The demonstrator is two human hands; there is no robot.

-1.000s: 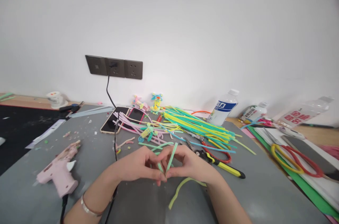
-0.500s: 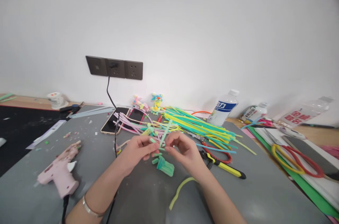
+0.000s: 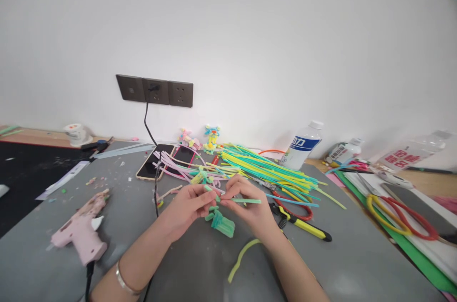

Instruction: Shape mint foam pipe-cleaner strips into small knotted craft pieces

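Between my two hands is a light green pipe cleaner [image 3: 248,201]. My left hand [image 3: 191,206] pinches one part of it, and a short bent green end shows above the thumb. Fingers and thumb of my right hand [image 3: 246,202] close on the same piece, whose straight end points right across the palm. Just below the fingertips lies a small teal-green bundle of pipe cleaners [image 3: 223,225], with shorter green pieces beside it. A loose yellow-green pipe cleaner [image 3: 241,256] curves on the grey table near my right wrist.
Behind my hands lie yellow and teal pipe cleaners [image 3: 264,168], pink ones [image 3: 174,168] and two phones. Yellow-handled pliers [image 3: 310,228] lie right, a pink glue gun [image 3: 80,228] left. A black cord [image 3: 156,187] crosses the table. A bottle [image 3: 302,147] stands near the wall.
The light green pipe cleaner's free end has swung from pointing up to pointing right, across my right hand. Both hands stay close together in about the same place.
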